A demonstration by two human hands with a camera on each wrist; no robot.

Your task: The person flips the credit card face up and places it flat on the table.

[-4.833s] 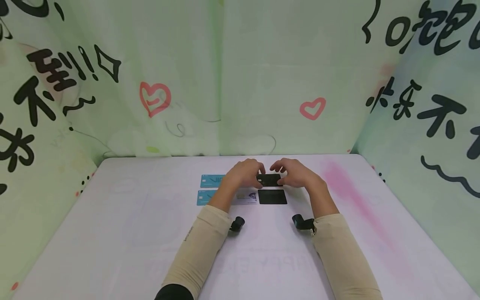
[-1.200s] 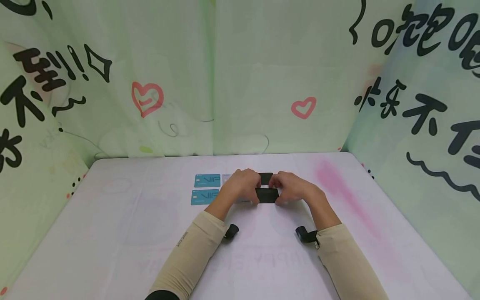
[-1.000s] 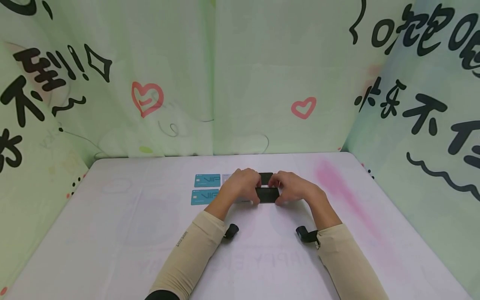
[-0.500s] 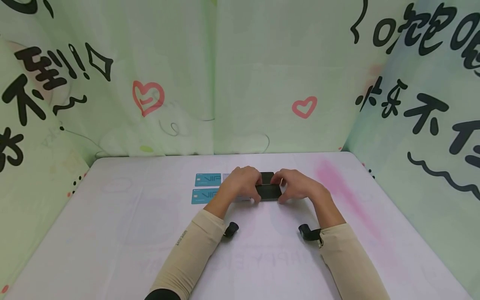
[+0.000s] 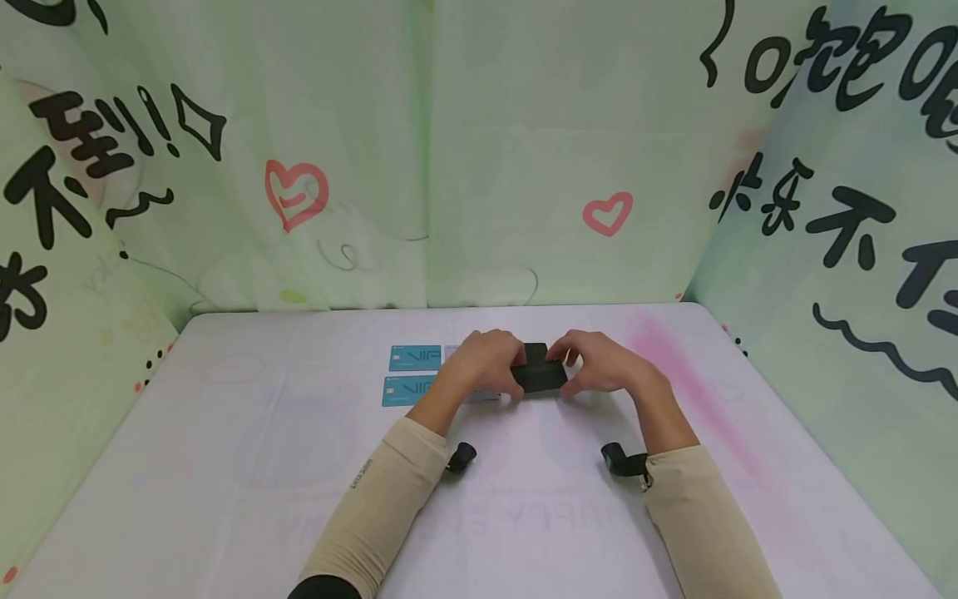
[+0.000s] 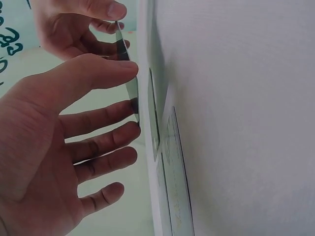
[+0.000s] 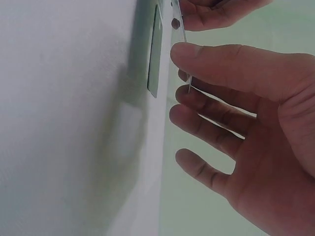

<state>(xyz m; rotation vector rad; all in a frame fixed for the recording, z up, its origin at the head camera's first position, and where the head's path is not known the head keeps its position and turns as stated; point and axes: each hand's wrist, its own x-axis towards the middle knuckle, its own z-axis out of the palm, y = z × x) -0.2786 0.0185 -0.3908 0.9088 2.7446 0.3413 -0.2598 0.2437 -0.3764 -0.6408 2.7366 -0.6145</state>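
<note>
A black card (image 5: 540,379) is held up off the table between both hands. At its left end my left hand (image 5: 485,363) pinches it between thumb and fingertips; in the left wrist view this card (image 6: 132,93) shows nearly edge-on. My right hand (image 5: 603,363) pinches the right end, with thumb (image 7: 187,53) on one face and fingertips on the other in the right wrist view. Just behind lies a second black card (image 5: 535,353) on the table, partly covered by the raised one. That flat card (image 7: 155,54) shows beneath the hands in the right wrist view.
Two blue VIP cards (image 5: 415,358) lie in a column left of my left hand. Beside them, pale cards (image 5: 486,397) are mostly hidden under that hand. The white table (image 5: 224,466) ends at a green printed curtain (image 5: 509,166).
Both hands have come from the rear black card to the front one. Over the last second they have raised that front card off the table and tilted it.
</note>
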